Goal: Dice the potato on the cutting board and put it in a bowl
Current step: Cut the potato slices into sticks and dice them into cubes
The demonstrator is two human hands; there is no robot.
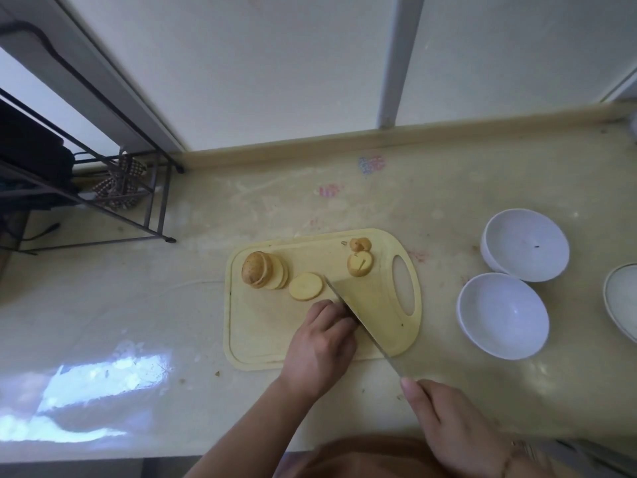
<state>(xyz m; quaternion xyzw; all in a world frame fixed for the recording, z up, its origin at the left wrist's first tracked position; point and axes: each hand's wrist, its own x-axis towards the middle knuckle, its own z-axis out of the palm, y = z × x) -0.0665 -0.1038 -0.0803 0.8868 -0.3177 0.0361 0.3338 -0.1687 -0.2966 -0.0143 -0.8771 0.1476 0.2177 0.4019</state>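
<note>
Yellow plastic cutting board (262, 343) is the landmark, lying on the pale surface (138, 305); only the head view to go by.

On the board's far-left part: potato (255, 269) end-piece with skin, a fan of slices (278, 274) leaning against it; one loose round slice (305, 286) flat just right of that fan; two small offcuts (360, 258) at the far-right corner near the handle hole; no cubes visible anywhere.

Left hand (322, 343) over the board's near middle, fingers curled down, fingertips beside the blade; whatever it pins is hidden under the hand, so cannot tell what it holds, if anything; right hand (444, 426) off the board's near-right corner, wrapped round the knife handle, forefinger along the spine; knife (365, 322) blade runs diagonally across the board, tip near the loose slice.

Two white bowls (503, 315) right of the board, both look empty; edge of a third dish (620, 301) further right.

Judgement: slicing into rounds largely done; cutting rounds into strips and dice barely begun or not yet; transfer to a bowl wholly left.
</note>
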